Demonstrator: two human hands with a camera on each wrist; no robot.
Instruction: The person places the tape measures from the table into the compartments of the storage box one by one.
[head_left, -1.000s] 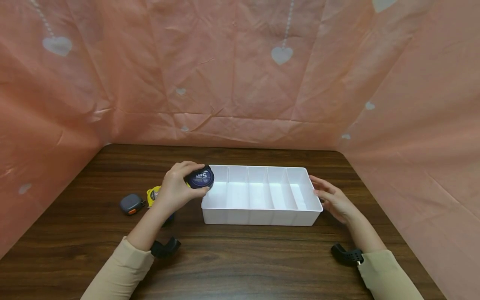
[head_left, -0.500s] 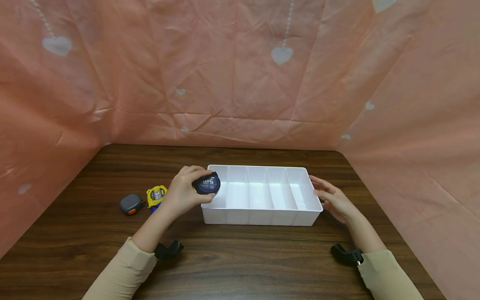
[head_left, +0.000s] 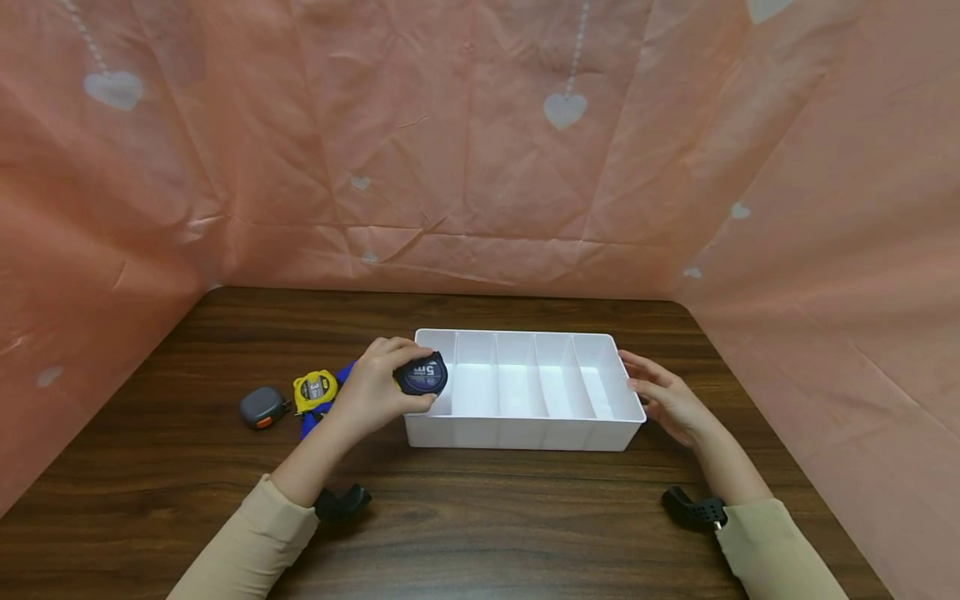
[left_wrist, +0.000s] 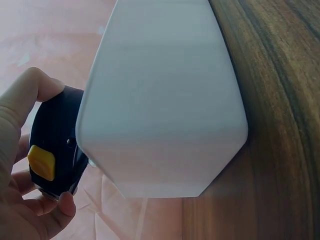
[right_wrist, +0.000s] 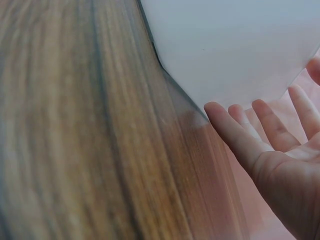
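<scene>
My left hand (head_left: 372, 390) grips a dark blue tape measure (head_left: 422, 374) marked 5m and holds it over the leftmost compartment of a white divided tray (head_left: 525, 433). The left wrist view shows that tape measure (left_wrist: 52, 150) with a yellow button, held just behind the tray's outer wall (left_wrist: 165, 110). My right hand (head_left: 663, 396) rests with straight fingers against the tray's right end; its fingers (right_wrist: 240, 135) lie beside the white wall (right_wrist: 230, 45). The tray's other compartments hold nothing.
Left of the tray on the dark wooden table (head_left: 480, 533) lie a yellow tape measure (head_left: 314, 389), a grey one with an orange button (head_left: 262, 408), and a blue item (head_left: 322, 408) partly hidden behind them. Pink cloth walls (head_left: 480, 150) enclose the table on three sides.
My left hand has carried the blue tape measure rightward and down, from the tray's left rim to inside its leftmost compartment. The right hand has stayed put.
</scene>
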